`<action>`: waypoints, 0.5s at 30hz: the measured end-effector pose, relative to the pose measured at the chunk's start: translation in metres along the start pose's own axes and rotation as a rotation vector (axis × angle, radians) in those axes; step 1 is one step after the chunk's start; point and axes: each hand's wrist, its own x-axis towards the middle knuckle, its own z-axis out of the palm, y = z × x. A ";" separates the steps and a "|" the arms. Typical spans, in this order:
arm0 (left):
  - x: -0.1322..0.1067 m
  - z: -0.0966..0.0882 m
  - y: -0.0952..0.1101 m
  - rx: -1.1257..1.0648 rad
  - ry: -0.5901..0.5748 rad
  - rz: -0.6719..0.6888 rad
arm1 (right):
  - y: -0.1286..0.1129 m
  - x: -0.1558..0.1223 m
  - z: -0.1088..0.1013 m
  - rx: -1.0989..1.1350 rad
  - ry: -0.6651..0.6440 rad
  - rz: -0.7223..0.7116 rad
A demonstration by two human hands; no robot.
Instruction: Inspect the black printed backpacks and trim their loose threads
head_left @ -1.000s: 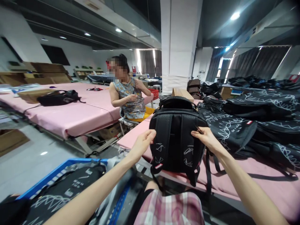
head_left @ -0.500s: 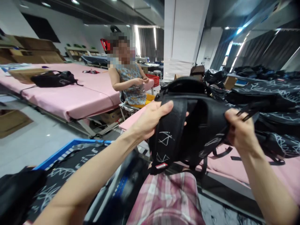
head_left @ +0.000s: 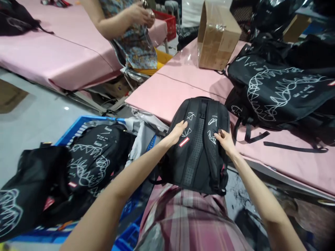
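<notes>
A black backpack rests across my lap and the table edge, its back panel and shoulder straps facing up. White line drawings and a red-and-white label mark the straps. My left hand is closed on the left strap, thumb on top. Over the right strap, my right hand is closed around a small dark two-pronged tool, which looks like thread snips; its fingers touch the strap. Most of the tool is hidden in the fingers.
More black backpacks are piled on the pink table at right, near a cardboard box. A blue crate with backpacks stands at left. Beyond, a person sits beside another pink table.
The backpack has come down from being held up between my hands to lying with its straps upward. My hands have moved closer together, onto the straps. My view has tilted down.
</notes>
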 end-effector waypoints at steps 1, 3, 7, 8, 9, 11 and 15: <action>0.000 -0.005 -0.009 -0.011 0.003 -0.018 | 0.008 -0.002 0.003 0.004 0.017 -0.007; 0.003 -0.010 -0.016 -0.040 0.010 -0.031 | 0.013 -0.001 0.004 0.016 0.026 0.002; 0.014 -0.010 -0.014 -0.099 -0.007 -0.032 | 0.011 0.008 0.004 0.006 -0.004 0.027; 0.016 -0.010 -0.015 -0.106 -0.007 -0.035 | 0.011 0.008 0.004 -0.005 -0.001 0.018; 0.017 -0.010 -0.015 -0.111 -0.003 -0.037 | 0.011 0.008 0.005 -0.015 0.006 0.003; 0.016 -0.010 -0.017 -0.118 0.003 -0.042 | 0.012 0.006 0.007 -0.030 0.019 -0.021; 0.011 -0.012 -0.015 -0.146 -0.035 -0.048 | 0.014 0.006 0.009 -0.056 0.030 -0.019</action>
